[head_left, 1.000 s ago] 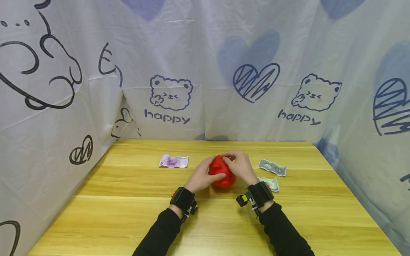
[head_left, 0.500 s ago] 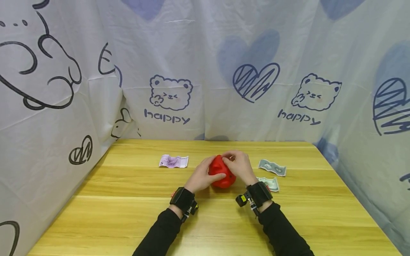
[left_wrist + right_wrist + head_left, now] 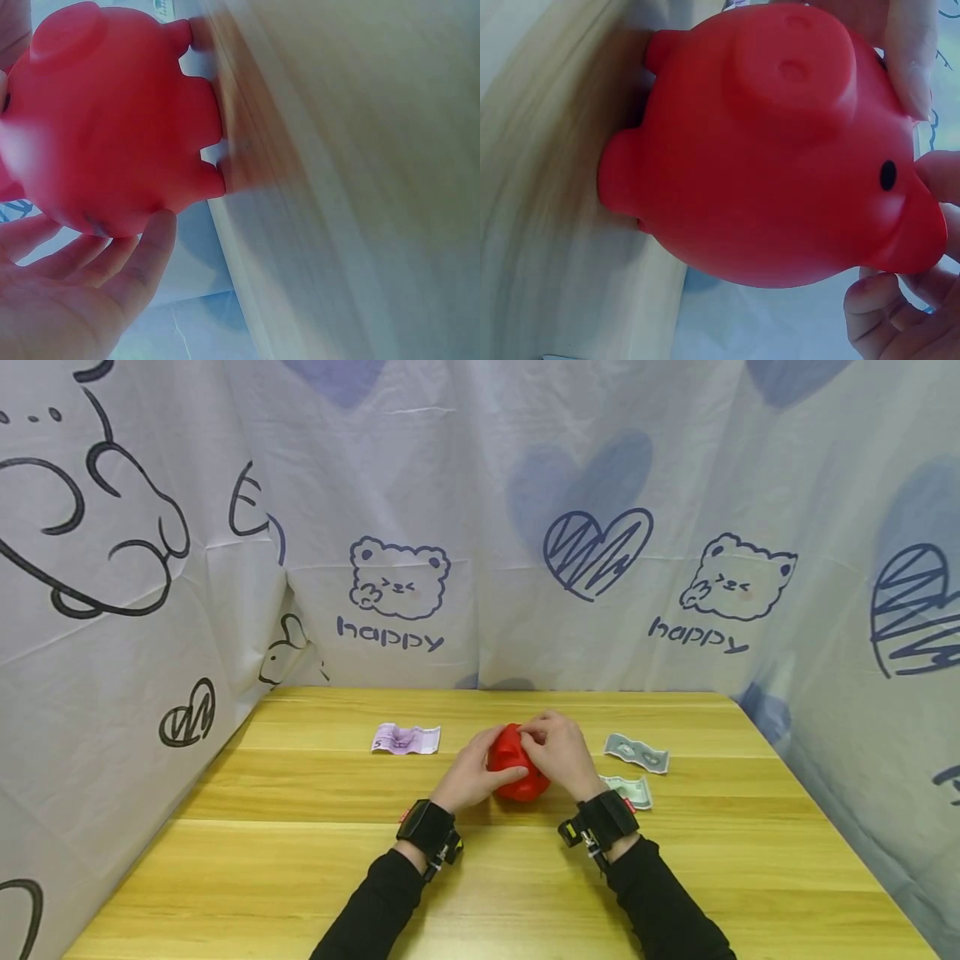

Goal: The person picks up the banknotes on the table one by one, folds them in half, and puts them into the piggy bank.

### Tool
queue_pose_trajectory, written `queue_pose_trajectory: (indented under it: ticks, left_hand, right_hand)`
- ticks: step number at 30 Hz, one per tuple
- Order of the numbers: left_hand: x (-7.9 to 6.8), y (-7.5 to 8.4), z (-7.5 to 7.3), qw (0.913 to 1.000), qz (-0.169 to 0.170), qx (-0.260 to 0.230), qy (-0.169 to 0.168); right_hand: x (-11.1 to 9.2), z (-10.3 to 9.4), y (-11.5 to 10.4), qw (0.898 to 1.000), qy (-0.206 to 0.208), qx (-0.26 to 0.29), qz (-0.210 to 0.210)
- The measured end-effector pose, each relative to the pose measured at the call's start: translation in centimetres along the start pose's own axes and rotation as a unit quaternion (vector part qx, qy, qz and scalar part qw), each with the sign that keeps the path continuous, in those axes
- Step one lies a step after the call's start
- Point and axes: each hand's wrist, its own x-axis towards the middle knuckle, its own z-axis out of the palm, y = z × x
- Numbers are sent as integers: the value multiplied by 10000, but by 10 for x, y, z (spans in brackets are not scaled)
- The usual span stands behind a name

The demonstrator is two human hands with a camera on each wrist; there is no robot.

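A red piggy bank (image 3: 519, 788) stands on the wooden table between both hands; its snout and black eye show in the right wrist view. My left hand (image 3: 467, 772) grips its left side, thumb laid across the body toward me and the other fingers behind. Over the top bends my right hand (image 3: 561, 753), thumb and forefinger brought together beside an ear (image 3: 919, 232). From the right wrist, these curled fingers (image 3: 874, 294) sit around that ear; I cannot tell whether something thin is pinched behind it. The piggy bank's feet (image 3: 204, 112) are at the tabletop.
A purple banknote (image 3: 406, 740) lies crumpled left of the hands. To the right lie a grey banknote (image 3: 637, 753) and a pale green one (image 3: 632, 792), partly hidden by the right wrist. Printed cloth (image 3: 495, 610) hangs behind and at both sides of the table (image 3: 300, 860).
My right thumb and forefinger have closed together at the top of the piggy bank, and that hand has shifted slightly. The left hand and the banknotes stay where they were.
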Motion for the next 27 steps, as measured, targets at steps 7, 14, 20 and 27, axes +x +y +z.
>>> queue_pose_trajectory:
  ticks: [7,14,20,27]
  left_hand:
    - [0,0,-1,10000,-69,33,-51]
    - [-1,3,-2,9999,-139,-25,-82]
    - [-2,2,-4,9998,-137,-65,-99]
    - [-1,-1,-5,9998,-110,-100,-98]
  right_hand:
    - [-2,-3,0,9998,-200,-4,38]
    - [0,-4,4,9996,-185,135,154]
    - [-1,-5,6,9987,-26,429,288]
    - [-1,-6,-1,9986,46,453,266]
